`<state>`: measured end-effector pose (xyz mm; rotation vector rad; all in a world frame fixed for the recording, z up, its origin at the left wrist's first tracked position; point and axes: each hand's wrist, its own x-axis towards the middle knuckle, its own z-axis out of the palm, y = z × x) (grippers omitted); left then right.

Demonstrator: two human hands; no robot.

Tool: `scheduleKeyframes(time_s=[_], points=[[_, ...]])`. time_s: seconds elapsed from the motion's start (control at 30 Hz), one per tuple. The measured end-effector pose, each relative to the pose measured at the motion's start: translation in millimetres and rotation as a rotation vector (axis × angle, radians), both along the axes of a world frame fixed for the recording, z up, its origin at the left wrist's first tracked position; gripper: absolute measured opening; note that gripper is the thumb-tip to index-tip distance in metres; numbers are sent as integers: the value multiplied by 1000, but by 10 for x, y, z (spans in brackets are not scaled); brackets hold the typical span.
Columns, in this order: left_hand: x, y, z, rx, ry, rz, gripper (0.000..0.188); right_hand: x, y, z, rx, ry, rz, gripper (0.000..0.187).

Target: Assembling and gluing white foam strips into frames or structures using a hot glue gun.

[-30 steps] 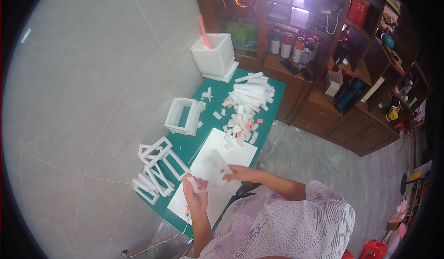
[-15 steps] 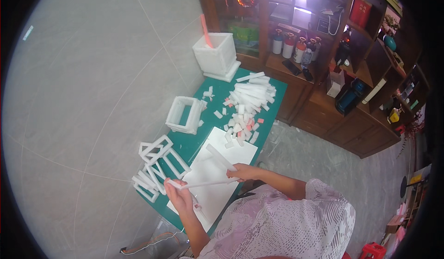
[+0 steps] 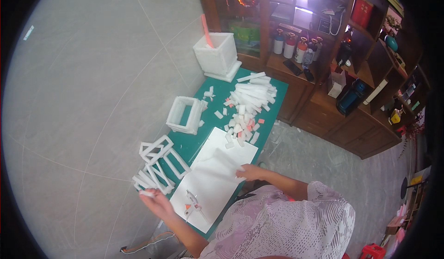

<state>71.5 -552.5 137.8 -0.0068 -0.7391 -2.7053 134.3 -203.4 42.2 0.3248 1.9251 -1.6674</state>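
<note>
My left hand is over the left edge of the table, closed with its fingertips on a small white foam piece. My right hand is closed on a white foam strip, smeared by motion, that points left over the white board. Between my hands a glue gun with an orange part lies on the board. Just beyond my left hand several white foam frames lean in a loose heap.
A white open foam box frame stands at the left of the green table. Foam strips and cut bits are piled at the far right. A white foam box holds a pink strip. A wooden cabinet stands beyond.
My left hand has moved left and nearer, away from the right hand, uncovering the glue gun. My right hand has shifted slightly right, its strip now blurred. No strip spans between the hands now.
</note>
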Motion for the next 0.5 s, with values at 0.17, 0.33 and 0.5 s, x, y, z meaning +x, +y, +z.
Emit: scheduleKeyframes(time_s=[0.17, 0.33, 0.5], points=[[90, 225, 394, -280, -21, -79, 11, 66, 388, -60, -118, -94, -91, 27], [273, 909, -462, -831, -220, -472, 10, -156, 43, 192, -195, -17, -262, 25], [593, 1757, -477, -1506, -213, -427, 33, -265, -450, 164, -279, 270, -298, 26]])
